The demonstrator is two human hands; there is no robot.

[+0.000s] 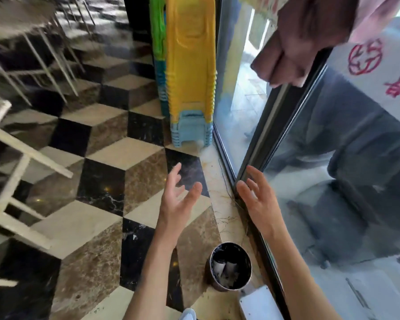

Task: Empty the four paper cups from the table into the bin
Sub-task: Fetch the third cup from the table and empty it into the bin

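A round metal bin (229, 266) with a black liner stands on the floor by the glass door, low in the head view. White paper cups (225, 272) lie inside it. My left hand (179, 197) is held out over the tiled floor, above and left of the bin, fingers spread and empty. My right hand (258, 197) hovers near the door frame, above and right of the bin, also spread and holding nothing. No cup shows outside the bin.
A tall stack of yellow, green and blue plastic stools (189, 72) stands beside the glass door (333, 181). White table and chair legs (21, 158) fill the left. A white box (259, 303) lies next to the bin. Another person's hand (298, 49) shows at top right.
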